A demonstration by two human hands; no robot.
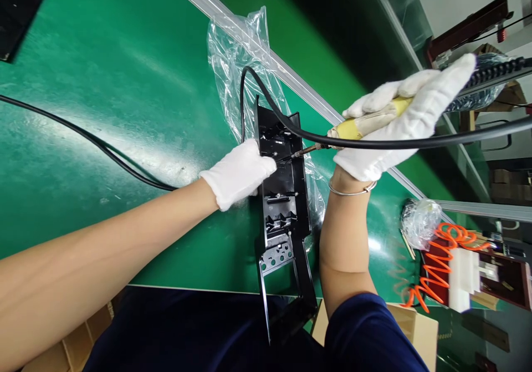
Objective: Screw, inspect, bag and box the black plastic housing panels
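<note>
My left hand (pixel 239 173), in a white glove, grips the left edge of a long black plastic housing (pixel 282 181) with ribs, posts and a perforated section. The housing lies tilted across the table edge, its near end close to my body. My right hand (pixel 386 122), also gloved, is wrapped round the yellow handle of a soldering iron (pixel 310 149). Its thin metal tip points into the housing, close to my left fingertips; whether it touches is unclear. A black cable (pixel 291 128) arches over the housing and passes in front of my right hand.
Crumpled clear plastic film (pixel 233 67) lies behind the housing on the green table (pixel 124 72). A metal rail (pixel 291 75) crosses the table diagonally. To the right are an orange coiled hose (pixel 436 266), a white block (pixel 463 278) and a plastic-wrapped bundle (pixel 421 222). A dark object (pixel 20 11) sits top left.
</note>
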